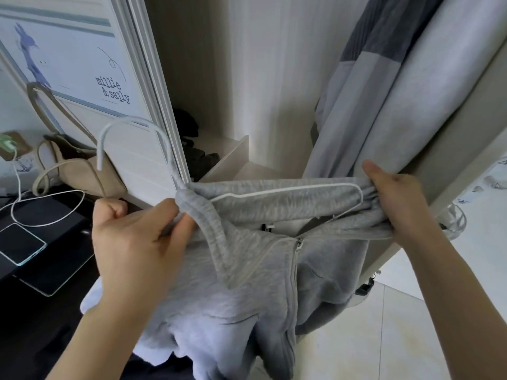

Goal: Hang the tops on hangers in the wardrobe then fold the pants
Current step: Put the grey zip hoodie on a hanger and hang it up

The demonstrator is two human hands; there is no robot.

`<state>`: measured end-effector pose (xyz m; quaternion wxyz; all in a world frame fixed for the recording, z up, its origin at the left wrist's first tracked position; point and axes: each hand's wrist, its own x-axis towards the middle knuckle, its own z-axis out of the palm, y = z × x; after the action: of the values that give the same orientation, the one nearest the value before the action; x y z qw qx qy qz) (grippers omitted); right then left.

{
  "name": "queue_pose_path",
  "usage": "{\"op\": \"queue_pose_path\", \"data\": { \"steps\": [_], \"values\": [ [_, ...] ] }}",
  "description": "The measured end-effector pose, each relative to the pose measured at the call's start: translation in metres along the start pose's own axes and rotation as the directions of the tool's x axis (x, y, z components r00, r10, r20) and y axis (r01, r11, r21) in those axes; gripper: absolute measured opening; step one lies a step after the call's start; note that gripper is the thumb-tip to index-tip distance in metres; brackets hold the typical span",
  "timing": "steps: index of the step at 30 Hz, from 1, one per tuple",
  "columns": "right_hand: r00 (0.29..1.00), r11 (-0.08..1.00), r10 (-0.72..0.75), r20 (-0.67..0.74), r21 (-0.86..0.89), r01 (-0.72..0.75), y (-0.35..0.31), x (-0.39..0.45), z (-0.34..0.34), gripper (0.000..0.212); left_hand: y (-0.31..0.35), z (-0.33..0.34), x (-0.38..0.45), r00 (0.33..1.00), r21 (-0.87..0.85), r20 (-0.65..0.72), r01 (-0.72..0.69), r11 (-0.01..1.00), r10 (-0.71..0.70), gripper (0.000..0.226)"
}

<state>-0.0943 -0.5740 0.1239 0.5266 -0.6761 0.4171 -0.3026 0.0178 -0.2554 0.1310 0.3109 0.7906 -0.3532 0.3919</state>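
Observation:
A light grey zip-up hoodie (247, 283) hangs in front of me with a white wire hanger (288, 191) pushed inside its neck. The hanger's hook (131, 127) sticks up to the left. My left hand (134, 242) pinches the hoodie's collar and the hanger's left side. My right hand (397, 198) grips the hoodie's bunched right shoulder over the hanger's right end. Behind them, the wardrobe (233, 78) stands open, and a grey two-tone top (365, 91) hangs inside at the right.
The wardrobe's sliding door (82, 64) with printed lettering is at the left. A beige bag (79, 171), a phone (20, 244) on a white cable and a dark surface lie at the lower left. Dark clothes sit on a low shelf (227, 157). Pale floor tiles are at the lower right.

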Motion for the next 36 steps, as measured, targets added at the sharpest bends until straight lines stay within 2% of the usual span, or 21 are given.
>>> {"op": "queue_pose_path", "data": {
  "steps": [3,4,6,7,9,11,12,13,15,17,21,24,26,28,30,32,36],
  "values": [
    [0.995,0.991,-0.085,-0.057,-0.113,0.078,-0.013,0.001,-0.003,0.049,-0.007,0.006,-0.009,0.984,0.047,0.046,-0.173,0.984,0.171,0.051],
    [0.988,0.977,-0.130,-0.086,-0.182,0.113,-0.022,-0.002,-0.003,0.049,-0.009,0.008,-0.011,0.978,0.043,0.071,-0.199,0.979,0.196,0.048],
    [0.957,0.928,-0.274,-0.098,-0.287,0.236,-0.039,-0.016,0.002,0.056,-0.010,0.014,-0.011,0.977,0.044,0.109,-0.189,0.981,0.184,0.045],
    [0.929,0.891,-0.366,-0.059,-0.310,0.332,-0.046,-0.030,0.009,0.055,-0.007,0.018,-0.010,0.980,0.047,0.117,-0.166,0.985,0.160,0.045],
    [0.834,0.777,-0.531,0.152,-0.307,0.550,-0.055,-0.069,0.032,0.049,0.001,0.025,-0.008,0.982,0.036,0.142,-0.134,0.990,0.128,0.043],
    [0.675,0.632,-0.601,0.428,-0.263,0.729,-0.052,-0.102,0.050,0.036,0.013,0.031,-0.008,0.978,-0.028,0.181,-0.095,0.995,0.099,0.043],
    [0.606,0.552,-0.626,0.491,-0.269,0.789,-0.049,-0.105,0.051,0.033,0.016,0.031,-0.008,0.979,-0.081,0.199,-0.035,0.996,0.050,0.044],
    [0.573,0.480,-0.657,0.490,-0.314,0.819,-0.048,-0.100,0.049,0.031,0.016,0.030,-0.008,0.976,-0.136,0.216,0.058,0.989,-0.027,0.047],
    [0.561,0.387,-0.704,0.435,-0.428,0.817,-0.043,-0.080,0.037,0.028,0.011,0.023,-0.006,0.952,-0.226,0.241,0.242,0.944,-0.187,0.050],
    [0.549,0.401,-0.693,0.467,-0.382,0.832,-0.035,-0.065,0.033,0.021,0.007,0.018,-0.003,0.929,-0.302,0.263,0.335,0.892,-0.260,0.054],
    [0.515,0.448,-0.623,0.588,-0.272,0.852,-0.008,-0.065,0.050,0.021,0.013,0.022,-0.003,0.941,-0.314,0.300,0.251,0.916,-0.155,0.052],
    [0.579,0.577,-0.605,0.547,-0.201,0.792,0.005,-0.067,0.052,0.027,0.009,0.028,-0.009,0.934,-0.332,0.337,0.234,0.914,-0.117,0.046],
    [0.671,0.671,-0.592,0.448,-0.187,0.717,0.009,-0.068,0.050,0.029,0.002,0.028,-0.008,0.919,-0.355,0.387,0.229,0.906,-0.080,0.040],
    [0.756,0.768,-0.567,0.327,-0.123,0.629,0.010,-0.063,0.043,0.029,-0.010,0.025,-0.004,0.925,-0.314,0.379,0.164,0.935,-0.035,0.035],
    [0.810,0.821,-0.549,0.206,-0.050,0.569,0.007,-0.056,0.032,0.031,-0.025,0.020,0.002,0.931,-0.279,0.361,0.154,0.948,-0.045,0.036],
    [0.818,0.829,-0.550,0.169,-0.012,0.559,0.002,-0.052,0.021,0.031,-0.035,0.017,0.006,0.928,-0.286,0.361,0.206,0.936,-0.095,0.044],
    [0.769,0.770,-0.603,0.211,-0.094,0.630,-0.002,-0.049,0.001,0.022,-0.038,0.010,0.009,0.905,-0.354,0.322,0.387,0.851,-0.278,0.053]
  ]
}}
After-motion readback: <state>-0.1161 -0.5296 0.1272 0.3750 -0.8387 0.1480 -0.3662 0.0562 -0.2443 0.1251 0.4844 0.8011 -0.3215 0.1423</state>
